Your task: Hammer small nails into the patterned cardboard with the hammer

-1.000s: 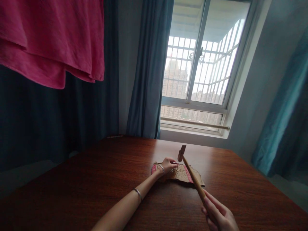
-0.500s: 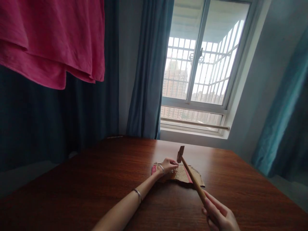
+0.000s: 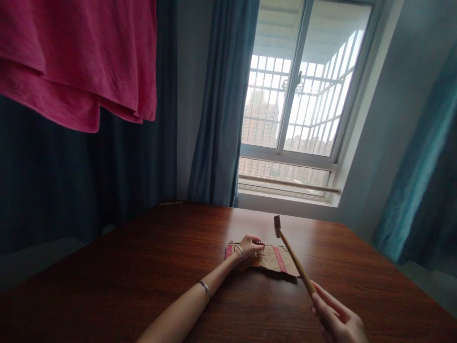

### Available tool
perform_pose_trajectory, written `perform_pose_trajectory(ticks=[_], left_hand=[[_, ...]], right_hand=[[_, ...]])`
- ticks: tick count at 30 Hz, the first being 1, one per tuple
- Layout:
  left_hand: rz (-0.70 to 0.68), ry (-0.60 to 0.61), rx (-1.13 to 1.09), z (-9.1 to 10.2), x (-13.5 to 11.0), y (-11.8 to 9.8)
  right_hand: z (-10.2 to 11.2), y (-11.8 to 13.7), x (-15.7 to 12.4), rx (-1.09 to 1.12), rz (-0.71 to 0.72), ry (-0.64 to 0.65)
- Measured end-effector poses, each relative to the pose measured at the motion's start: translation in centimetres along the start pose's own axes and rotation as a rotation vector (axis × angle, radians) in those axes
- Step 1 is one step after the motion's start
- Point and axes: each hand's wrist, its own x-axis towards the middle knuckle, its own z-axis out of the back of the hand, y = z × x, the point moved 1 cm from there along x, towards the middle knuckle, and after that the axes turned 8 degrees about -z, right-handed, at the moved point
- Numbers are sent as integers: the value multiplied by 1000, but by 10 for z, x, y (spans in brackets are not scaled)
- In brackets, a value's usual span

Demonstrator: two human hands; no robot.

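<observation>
My left hand rests on the left part of a tan perforated piece with pink stripes that lies flat on the wooden table. Its fingers are pinched together over the piece; what they pinch is too small to make out. My right hand at the bottom right grips the wooden handle of a small hammer. The hammer head is raised above the far right part of the piece, off to the right of my left hand.
A pink cloth hangs at the upper left. Blue curtains frame a barred window behind the table. Another curtain hangs at the right.
The hammer head has swung to the right and slightly up, away from my left hand. My right hand has shifted a little right and down. My left hand has stayed put.
</observation>
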Motion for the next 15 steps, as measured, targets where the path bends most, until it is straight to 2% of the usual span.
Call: perform_pose_trajectory(ticks=[3,7,10,15], left_hand=[[-16,1,18,1,0,0],[-17,8,32,1,0,1],[-2,18,27,1,1,2],[28,15,39,0,2,3]], right_hand=[[17,-1,20,-226,99,-178],[37,-5,42,-559,86,-347],[48,-14,53,-652,43,-368],[62,-30,64,-679,-38,-365]])
